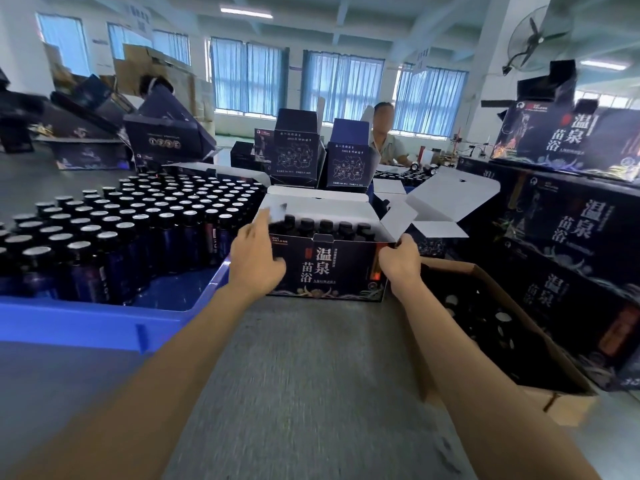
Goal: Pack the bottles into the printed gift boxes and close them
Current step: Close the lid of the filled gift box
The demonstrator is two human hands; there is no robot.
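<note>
A dark printed gift box (pixel 343 271) stands open on the grey table in front of me, with a row of dark bottles (pixel 325 226) inside and its white flaps up. My left hand (pixel 256 258) lies against the box's left end, fingers stretched up to the left side flap (pixel 277 211). My right hand (pixel 398 259) grips the box's right front corner below the right side flap (pixel 398 216). Many more black-capped bottles (pixel 131 220) fill the blue crate (pixel 104 323) to the left.
A brown carton (pixel 540 344) with dark bottles stands at my right. Closed printed boxes (pixel 568 233) are stacked beyond it. Empty open gift boxes (pixel 298 157) stand behind. A person sits across the table.
</note>
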